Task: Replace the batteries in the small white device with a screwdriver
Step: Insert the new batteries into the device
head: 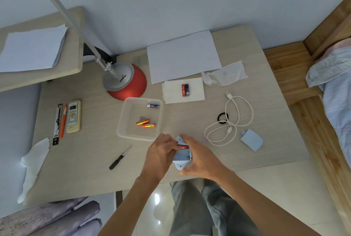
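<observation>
Right hand (197,157) cups the white device (182,157) at the table's (85,159) near edge; left hand (161,152) fingers pinch, seemingly, a red battery (183,147) in its open compartment. Screwdriver (119,158) lies left.

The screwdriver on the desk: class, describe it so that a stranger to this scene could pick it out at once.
Start at the red lamp base and come down past the clear plastic tray towards the desk's near edge. Left of the left hand lies the screwdriver, alone and slanted. Its stubby black handle and thin metal shaft set it apart from the orange pen farther left.
</observation>
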A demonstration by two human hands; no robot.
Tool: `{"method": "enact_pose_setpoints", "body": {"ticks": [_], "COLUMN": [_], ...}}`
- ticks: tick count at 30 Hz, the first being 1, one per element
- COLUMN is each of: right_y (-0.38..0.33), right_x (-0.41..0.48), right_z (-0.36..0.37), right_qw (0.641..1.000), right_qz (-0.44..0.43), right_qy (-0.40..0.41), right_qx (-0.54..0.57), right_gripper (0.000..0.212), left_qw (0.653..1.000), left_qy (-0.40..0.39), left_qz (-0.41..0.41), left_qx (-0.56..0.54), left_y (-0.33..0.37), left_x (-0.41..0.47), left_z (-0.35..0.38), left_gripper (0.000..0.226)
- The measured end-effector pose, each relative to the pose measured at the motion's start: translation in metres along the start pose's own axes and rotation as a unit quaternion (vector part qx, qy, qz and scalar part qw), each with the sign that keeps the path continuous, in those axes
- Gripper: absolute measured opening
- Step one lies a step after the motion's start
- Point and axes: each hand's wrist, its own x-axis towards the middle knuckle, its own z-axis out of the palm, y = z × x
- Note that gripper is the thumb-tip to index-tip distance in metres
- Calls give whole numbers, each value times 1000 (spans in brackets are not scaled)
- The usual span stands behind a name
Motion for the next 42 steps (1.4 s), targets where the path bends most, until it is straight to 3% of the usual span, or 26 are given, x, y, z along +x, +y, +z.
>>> {"method": "enact_pose_setpoints", "body": {"ticks": [5, 12, 20, 28, 32, 37, 42], "right_y": [0, 1, -2, 1, 0, -3, -7], "right_x": [1, -1, -1, -1, -4, -4, -5], "right_z": [-1, -1, -4, -2, -2, -6, -8], "right_qw": [1000, 1000, 1000, 1000, 1000, 1000, 1000], "right_qz": [7, -2, -8, -4, -7, -15, -19], "right_qy": [1, 3, 9, 5, 1, 1, -5], "right_qx": [5, 8, 10, 14, 12, 4, -9], "right_gripper": [102, 105, 100, 108, 105, 103, 104], "left_qw": [994, 981, 974, 986, 992, 989, 968], "left_qy": [15, -57, -115, -41, 15, -70, -71], "left_qz": [-85, -175, -194, -158, -113, -111, -144], "left_qx": [-61, -65, -13, -28, -54, -68, -193], "left_y": [3, 6, 11, 11, 11, -4, -10], "left_x": [9, 27, 44, 20, -13, -41, -37], "left_z": [-2, -8, -10, -3, -8, -2, 7], "left_gripper": [22, 27, 33, 30, 49, 95, 89]}}
